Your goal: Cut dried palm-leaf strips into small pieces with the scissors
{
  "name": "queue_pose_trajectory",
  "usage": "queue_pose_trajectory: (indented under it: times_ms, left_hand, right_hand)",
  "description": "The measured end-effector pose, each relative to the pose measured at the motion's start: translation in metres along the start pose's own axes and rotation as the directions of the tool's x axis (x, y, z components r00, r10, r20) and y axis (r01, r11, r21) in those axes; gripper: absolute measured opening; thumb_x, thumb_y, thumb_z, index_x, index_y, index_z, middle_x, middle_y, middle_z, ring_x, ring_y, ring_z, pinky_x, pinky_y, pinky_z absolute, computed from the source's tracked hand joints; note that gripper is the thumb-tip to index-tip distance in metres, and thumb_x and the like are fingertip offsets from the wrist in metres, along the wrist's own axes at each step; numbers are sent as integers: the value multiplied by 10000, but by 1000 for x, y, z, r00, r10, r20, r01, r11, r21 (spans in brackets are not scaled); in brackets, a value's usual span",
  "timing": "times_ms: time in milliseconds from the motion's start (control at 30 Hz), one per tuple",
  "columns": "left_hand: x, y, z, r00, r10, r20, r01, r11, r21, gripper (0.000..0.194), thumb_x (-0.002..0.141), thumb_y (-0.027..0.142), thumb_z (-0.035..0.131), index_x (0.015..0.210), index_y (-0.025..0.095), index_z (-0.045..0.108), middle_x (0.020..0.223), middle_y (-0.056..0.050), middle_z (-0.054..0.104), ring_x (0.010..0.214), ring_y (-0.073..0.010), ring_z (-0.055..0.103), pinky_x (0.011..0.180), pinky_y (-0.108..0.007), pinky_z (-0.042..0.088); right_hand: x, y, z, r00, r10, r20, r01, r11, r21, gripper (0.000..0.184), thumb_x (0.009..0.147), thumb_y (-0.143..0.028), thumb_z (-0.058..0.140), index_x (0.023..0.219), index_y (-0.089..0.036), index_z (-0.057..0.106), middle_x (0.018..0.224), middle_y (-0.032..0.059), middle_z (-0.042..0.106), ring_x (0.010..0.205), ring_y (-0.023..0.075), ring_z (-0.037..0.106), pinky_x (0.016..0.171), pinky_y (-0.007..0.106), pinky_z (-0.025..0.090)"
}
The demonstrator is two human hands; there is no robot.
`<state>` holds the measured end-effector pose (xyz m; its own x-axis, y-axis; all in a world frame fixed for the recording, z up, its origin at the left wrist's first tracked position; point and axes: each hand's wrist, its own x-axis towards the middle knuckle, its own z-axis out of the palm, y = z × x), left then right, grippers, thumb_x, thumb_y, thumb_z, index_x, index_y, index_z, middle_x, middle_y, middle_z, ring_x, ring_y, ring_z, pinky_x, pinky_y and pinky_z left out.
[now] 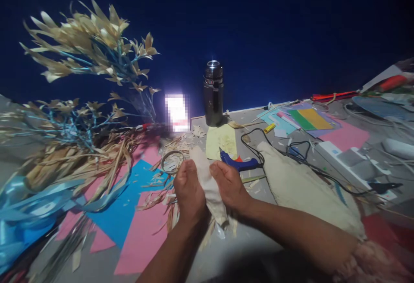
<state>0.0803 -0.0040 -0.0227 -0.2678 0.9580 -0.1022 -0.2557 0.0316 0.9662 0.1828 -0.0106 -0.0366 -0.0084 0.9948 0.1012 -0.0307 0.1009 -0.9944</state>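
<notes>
Between my two hands is a long strip of pale dried husk point(211, 192), its upper end pointing away from me and its lower end hanging toward me. My left hand point(190, 190) is closed on its left edge, thumb on top. From the other side my right hand point(228, 183) grips the right edge, thumb and fingers pressed together. Just beyond my right hand lies a blue glue gun point(242, 163) with a black cord. A round ring-shaped holder point(172, 162) with pale scraps in it is beside my left hand.
A dark flask point(213, 97) stands behind, near yellow paper point(221, 140). Dried-leaf flowers point(97, 45), husks point(51, 166) and blue ribbon point(35, 207) fill the left. Pink paper point(145, 235) lies nearer. At right are a cream cloth bundle point(307, 188), power strip point(343, 164) and coloured sheets point(313, 119).
</notes>
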Motion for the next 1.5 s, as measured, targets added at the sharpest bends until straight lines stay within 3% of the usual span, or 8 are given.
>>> queue_pose_trajectory:
  times_ms: [200,367,533,700,933,1100,1333,1500]
  left_hand:
    - [-1,6,4,982,-187,9,187,975,-120,478,807,609,668,938,149,675,730,-21,705,607,-160,634,585,-270,502]
    - [-8,7,5,996,-91,-9,91,996,-17,463,878,607,584,940,159,680,809,-42,730,693,-155,646,620,-251,503]
    - [-16,6,-2,965,-158,208,200,959,-201,275,801,409,765,779,197,593,610,59,601,528,-90,533,518,-188,427]
    - [-10,13,-10,909,-267,321,356,897,-262,236,743,322,823,822,167,664,807,-17,705,689,-129,636,632,-221,512]
    - [-22,11,-9,915,-224,336,285,947,-146,262,785,421,773,790,172,690,604,36,588,513,-101,506,516,-218,438]
    - [-11,4,-18,963,-154,221,155,988,13,181,735,312,816,760,162,718,599,31,615,560,-115,558,589,-233,479]
    - [-7,0,-31,912,-243,331,280,958,-68,214,757,328,806,763,146,694,665,-12,683,605,-129,612,621,-242,491]
    - [-12,13,-23,880,-260,398,344,926,-156,244,799,381,767,783,147,697,724,-36,702,652,-148,624,635,-258,510]
  right_hand:
    - [-2,0,2,999,-29,-18,28,999,-36,447,972,-584,436,735,-209,483,685,-18,466,665,150,430,629,264,373]
    - [1,-2,-1,998,-44,-41,42,998,-45,439,963,-571,449,717,-209,479,674,-19,465,650,147,414,611,262,371]
    - [8,-2,-11,988,-31,-150,27,999,-27,440,940,-580,494,700,-211,489,660,-17,465,639,147,416,563,253,350]
    - [11,1,-13,996,78,-38,-72,988,139,457,887,-615,564,697,-207,488,642,-27,454,583,129,391,525,244,344]
    - [11,-5,-15,992,12,-129,-12,1000,1,432,905,-582,552,695,-206,513,659,-20,465,615,139,413,529,237,351]
    - [8,0,-12,989,124,81,-137,973,187,422,801,-609,679,828,-201,574,684,-22,540,606,140,486,568,245,420]
    - [9,6,-11,996,82,31,-85,989,120,419,849,-591,630,736,-199,535,662,-22,501,589,130,439,531,238,372]
    - [8,4,-14,1000,16,-1,-16,1000,-3,401,920,-559,539,724,-211,510,658,-27,467,592,132,402,535,242,346]
